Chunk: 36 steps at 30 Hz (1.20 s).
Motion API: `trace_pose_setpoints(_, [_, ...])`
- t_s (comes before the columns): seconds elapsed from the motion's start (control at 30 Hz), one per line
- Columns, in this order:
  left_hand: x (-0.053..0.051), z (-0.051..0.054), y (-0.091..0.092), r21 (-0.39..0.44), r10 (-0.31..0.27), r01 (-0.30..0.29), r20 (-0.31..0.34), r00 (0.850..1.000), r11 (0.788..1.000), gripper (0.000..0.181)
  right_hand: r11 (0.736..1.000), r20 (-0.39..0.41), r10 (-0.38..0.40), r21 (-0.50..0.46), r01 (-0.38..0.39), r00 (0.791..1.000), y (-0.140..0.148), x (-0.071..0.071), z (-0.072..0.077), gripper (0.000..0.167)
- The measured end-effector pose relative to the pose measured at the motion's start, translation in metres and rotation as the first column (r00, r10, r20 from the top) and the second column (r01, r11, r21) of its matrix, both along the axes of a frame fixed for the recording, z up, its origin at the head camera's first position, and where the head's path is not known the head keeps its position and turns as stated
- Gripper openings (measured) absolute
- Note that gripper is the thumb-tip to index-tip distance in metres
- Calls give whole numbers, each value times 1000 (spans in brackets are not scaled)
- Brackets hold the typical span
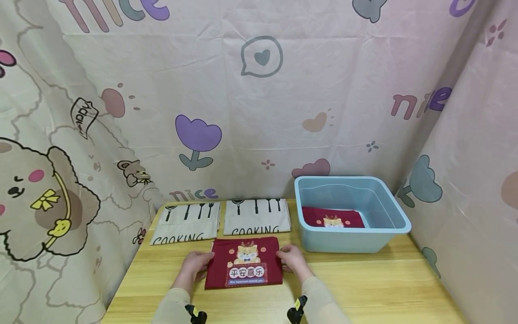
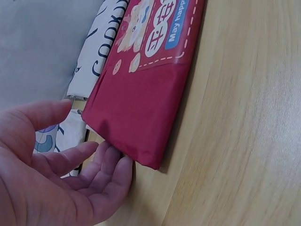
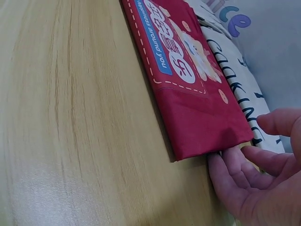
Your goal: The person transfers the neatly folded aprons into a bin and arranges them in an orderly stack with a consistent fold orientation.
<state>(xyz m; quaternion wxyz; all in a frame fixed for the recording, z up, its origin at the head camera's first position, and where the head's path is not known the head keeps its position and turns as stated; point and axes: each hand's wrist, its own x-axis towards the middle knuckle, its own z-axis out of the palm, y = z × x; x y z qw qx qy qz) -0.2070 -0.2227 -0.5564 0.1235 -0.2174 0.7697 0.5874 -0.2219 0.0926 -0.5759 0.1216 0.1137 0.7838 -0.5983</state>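
A folded dark red cloth [image 1: 218,272] with a printed cartoon animal, white characters and a blue strip lies flat on the wooden table. At its left edge is my left hand [image 1: 195,262], whose fingertips touch the underside of the edge while the thumb stands apart, as the left wrist view of the cloth [image 2: 136,106] shows. My right hand [image 1: 293,259] is at the opposite edge. In the right wrist view its fingertips reach just beneath the cloth [image 3: 202,122], and its thumb is lifted off the fabric. Neither hand pinches the cloth.
Behind the red cloth lie two folded white cloths, a left one [image 1: 184,225] and a right one [image 1: 256,220], both printed with utensils and "COOKING". A light blue bin [image 1: 348,240] stands at the back right, with another red cloth [image 1: 313,217] inside. Patterned curtains [image 1: 259,112] hang behind the table.
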Motion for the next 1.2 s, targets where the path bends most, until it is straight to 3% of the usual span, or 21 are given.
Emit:
trace_pose_setpoints(0.37, [1, -2, 1, 4, -1, 1, -35, 999, 1000, 53, 997, -19, -19, -79, 18, 1000, -1, 0, -5, 31])
trace_pose_setpoints(0.87, [3, -6, 6, 96, 52, -44, -78, 996, 994, 42, 990, -36, -56, -133, 51, 998, -4, 2, -2, 24])
trace_pose_setpoints(1.2, [2, -12, 9, 61, 49, -43, -99, 994, 997, 41, 989, -68, -101, -114, 93, 993, -7, 2, -11, 23])
